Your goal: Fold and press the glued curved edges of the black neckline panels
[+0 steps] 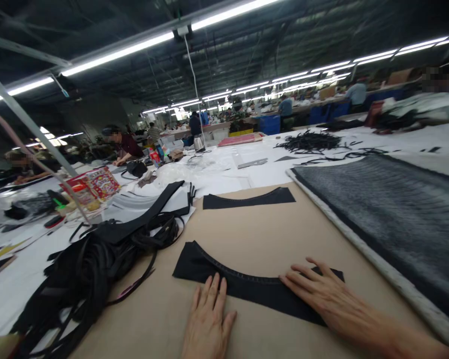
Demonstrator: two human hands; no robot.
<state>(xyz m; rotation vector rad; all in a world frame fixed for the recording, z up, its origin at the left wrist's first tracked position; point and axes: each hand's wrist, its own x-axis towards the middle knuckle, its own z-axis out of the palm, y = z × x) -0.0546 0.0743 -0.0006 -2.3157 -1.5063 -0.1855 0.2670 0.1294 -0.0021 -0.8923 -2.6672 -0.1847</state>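
left hand: left hand (209, 319), flat, fingers out, released; fingertips on lower edge of near black piece (254, 291), at its 7 o'clock
right hand: right hand (327, 294), spread, palm down, released; lies across near black piece at its 3 o'clock, fingertips by the curved edge
near black piece: lying on tan sheet (232, 224), under both hands; curved upper edge with pale marks along it, right tip showing past right hand
clock centre below: near black piece
far black piece: far black piece (249, 199), 12 o'clock, apart from near one, on far end of tan sheet, curve facing away
tangle: black strip tangle (93, 269), 9 o'clock, heaped partly over tan sheet
textured fabric: grey-black fabric (389, 214), 2 o'clock, thick pale edge next to tan sheet
loose strips: thin black strips (309, 141), 1 o'clock, piled farther back
grey tool: flat grey tool (252, 163), 12 o'clock, beyond far black piece
packet: red patterned packet (101, 182), 10 o'clock
surface: white table (7, 304), under the lot
person: person in dark red (129, 146), between 10 and 11 o'clock, well back, leaning over a work surface
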